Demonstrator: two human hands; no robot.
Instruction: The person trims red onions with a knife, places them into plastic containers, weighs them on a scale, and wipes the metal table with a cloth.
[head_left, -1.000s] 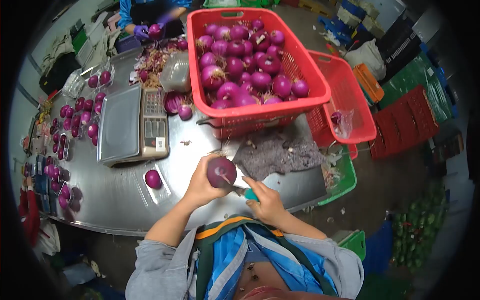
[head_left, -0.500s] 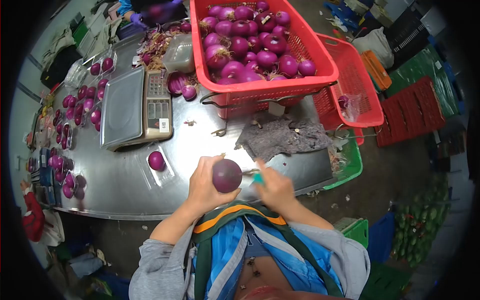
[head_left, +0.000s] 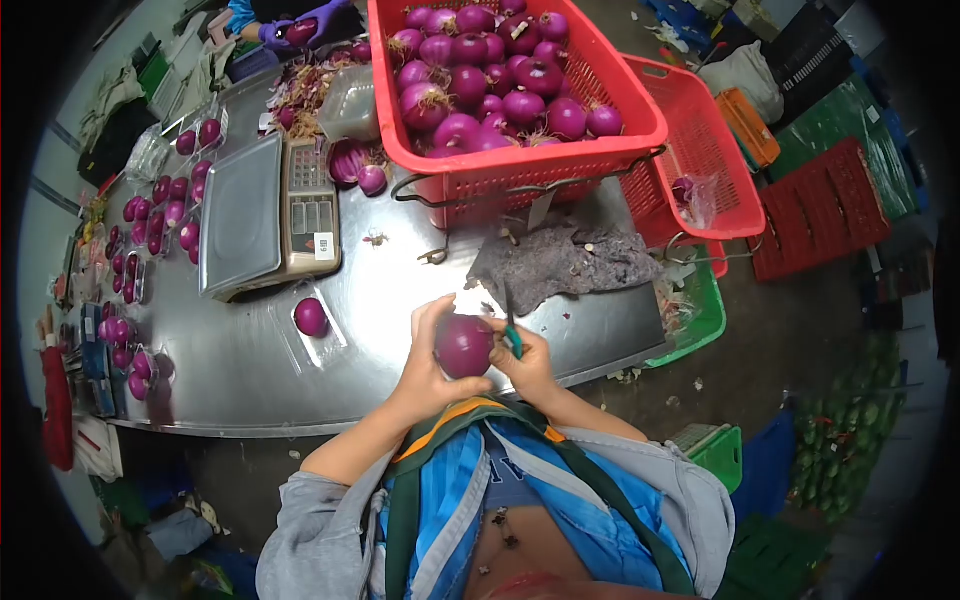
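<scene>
A peeled-looking purple onion is cupped in my left hand, which is closed around its left side. My right hand grips the teal handle of a small knife, its blade pointing away from me. Fingertips of the right hand touch the onion's right side. Both hands are above the front edge of the steel table. Ahead and to the right lies a grey, crumpled cloth with scraps on it. To the left, another onion sits in a clear tray.
A red crate full of onions stands ahead, with a second red crate to its right. On the left are a scale and several packed onions. A co-worker's gloved hand holds an onion at the back.
My right hand has turned the knife from pointing at the onion to pointing forward, and its fingers now meet the onion. The onion has turned in my left hand.
</scene>
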